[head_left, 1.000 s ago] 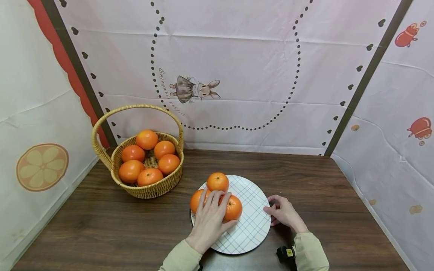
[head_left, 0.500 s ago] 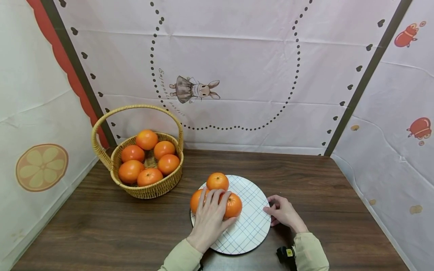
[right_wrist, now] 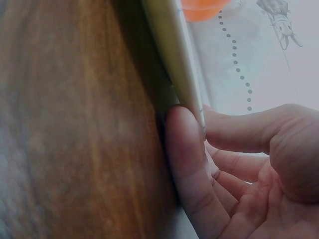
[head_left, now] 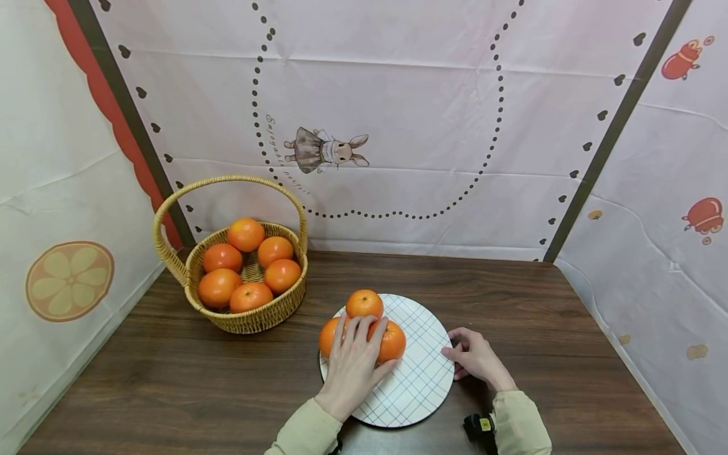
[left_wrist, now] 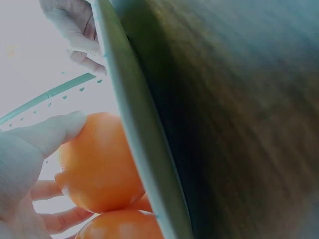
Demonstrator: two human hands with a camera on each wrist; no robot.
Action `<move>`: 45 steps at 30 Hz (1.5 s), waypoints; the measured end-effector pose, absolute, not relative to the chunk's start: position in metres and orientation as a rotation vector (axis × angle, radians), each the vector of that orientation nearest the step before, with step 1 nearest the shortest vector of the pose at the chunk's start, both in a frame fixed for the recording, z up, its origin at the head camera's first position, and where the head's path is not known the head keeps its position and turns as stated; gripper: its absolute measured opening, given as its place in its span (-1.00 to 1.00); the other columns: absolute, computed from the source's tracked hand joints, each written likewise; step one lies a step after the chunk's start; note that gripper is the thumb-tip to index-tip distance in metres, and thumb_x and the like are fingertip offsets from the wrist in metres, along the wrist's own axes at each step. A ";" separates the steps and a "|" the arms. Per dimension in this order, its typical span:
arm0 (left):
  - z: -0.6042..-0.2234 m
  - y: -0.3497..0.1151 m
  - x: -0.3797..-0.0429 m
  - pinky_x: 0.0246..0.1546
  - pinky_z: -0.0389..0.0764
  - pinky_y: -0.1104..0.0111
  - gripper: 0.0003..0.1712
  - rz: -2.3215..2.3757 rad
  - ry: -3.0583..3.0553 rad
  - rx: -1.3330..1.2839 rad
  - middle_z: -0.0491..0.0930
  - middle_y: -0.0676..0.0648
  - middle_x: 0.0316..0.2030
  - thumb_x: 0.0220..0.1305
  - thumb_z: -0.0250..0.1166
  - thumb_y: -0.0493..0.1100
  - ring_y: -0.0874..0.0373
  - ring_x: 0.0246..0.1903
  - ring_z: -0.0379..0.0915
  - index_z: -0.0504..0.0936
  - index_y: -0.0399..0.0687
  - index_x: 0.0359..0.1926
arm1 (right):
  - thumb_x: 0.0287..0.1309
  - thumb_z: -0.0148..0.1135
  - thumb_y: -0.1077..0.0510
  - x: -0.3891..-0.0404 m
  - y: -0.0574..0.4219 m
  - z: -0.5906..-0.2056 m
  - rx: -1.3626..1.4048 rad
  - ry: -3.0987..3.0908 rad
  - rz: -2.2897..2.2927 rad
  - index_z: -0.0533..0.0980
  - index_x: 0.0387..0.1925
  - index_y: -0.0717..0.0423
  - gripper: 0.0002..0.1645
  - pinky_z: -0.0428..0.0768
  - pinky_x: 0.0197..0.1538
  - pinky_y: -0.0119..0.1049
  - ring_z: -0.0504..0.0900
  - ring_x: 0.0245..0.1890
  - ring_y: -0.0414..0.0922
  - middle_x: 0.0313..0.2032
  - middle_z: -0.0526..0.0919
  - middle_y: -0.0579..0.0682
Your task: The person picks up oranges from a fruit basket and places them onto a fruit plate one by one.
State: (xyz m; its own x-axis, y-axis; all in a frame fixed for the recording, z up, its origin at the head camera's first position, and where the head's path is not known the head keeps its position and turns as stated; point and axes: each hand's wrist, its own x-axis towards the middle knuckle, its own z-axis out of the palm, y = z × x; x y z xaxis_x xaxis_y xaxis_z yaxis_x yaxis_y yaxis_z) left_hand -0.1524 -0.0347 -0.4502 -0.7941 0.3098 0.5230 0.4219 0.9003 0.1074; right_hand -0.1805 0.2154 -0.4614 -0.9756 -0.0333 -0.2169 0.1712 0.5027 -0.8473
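Note:
A round white plate (head_left: 421,354) with a blue grid pattern sits on the table, bearing oranges toward its left side. My left hand (head_left: 351,373) grips the right-hand orange (head_left: 394,343), thumb on the near side and fingers over the top; the left wrist view shows that orange (left_wrist: 102,164) between thumb and fingers, low against the plate. Partly under the same fingers lies a second orange (head_left: 328,338). Behind them a third orange (head_left: 364,304) rests near the far rim. At the plate's right edge my right hand (head_left: 478,360) pinches the rim (right_wrist: 187,64), thumb above and a finger beneath.
A woven basket (head_left: 250,323) with a tall handle stands at the back left, holding several oranges (head_left: 251,297). Printed cloth walls (head_left: 398,114) enclose the dark wooden table (head_left: 546,328) at the back and on both sides.
My left thumb and the orange it holds have shifted slightly away from me. The right hand, plate and basket stay in place.

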 end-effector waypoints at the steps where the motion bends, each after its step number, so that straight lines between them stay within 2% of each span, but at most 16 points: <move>1: -0.450 -0.035 -0.153 0.41 0.25 -0.13 -0.18 -0.297 -2.554 -0.528 0.55 -0.08 0.06 -0.03 0.54 0.27 -0.04 0.12 0.41 0.56 0.06 0.23 | 0.25 0.30 0.29 -0.180 0.215 -0.461 0.119 2.539 -1.468 0.46 0.06 0.33 -0.63 0.69 -0.49 -0.20 0.60 -0.61 -0.12 -0.50 0.54 0.07; 28: -0.446 -0.037 -0.152 0.42 0.20 -0.18 -0.20 -0.339 -2.601 -0.560 0.54 -0.08 0.10 0.02 0.52 0.25 -0.08 0.16 0.38 0.55 0.06 0.25 | 0.28 0.25 0.31 -0.179 0.215 -0.461 0.115 2.532 -1.481 0.45 0.08 0.34 -0.64 0.69 -0.49 -0.21 0.59 -0.62 -0.12 -0.50 0.54 0.07; 38: -0.442 -0.053 -0.158 0.46 0.14 -0.20 -0.31 -0.603 -2.501 -0.678 0.51 -0.09 0.13 0.13 0.46 0.20 -0.07 0.21 0.40 0.58 0.01 0.21 | 0.28 0.26 0.31 -0.179 0.215 -0.461 0.113 2.533 -1.479 0.46 0.07 0.34 -0.64 0.69 -0.49 -0.21 0.59 -0.62 -0.12 -0.50 0.55 0.08; 45: -0.435 -0.069 -0.163 0.51 0.12 -0.09 -0.42 -0.830 -2.410 -0.581 0.59 -0.11 0.08 0.17 0.47 0.07 -0.05 0.20 0.48 0.62 -0.08 0.15 | 0.28 0.26 0.30 -0.179 0.215 -0.461 0.121 2.535 -1.479 0.46 0.07 0.33 -0.64 0.69 -0.49 -0.21 0.60 -0.61 -0.12 -0.49 0.55 0.08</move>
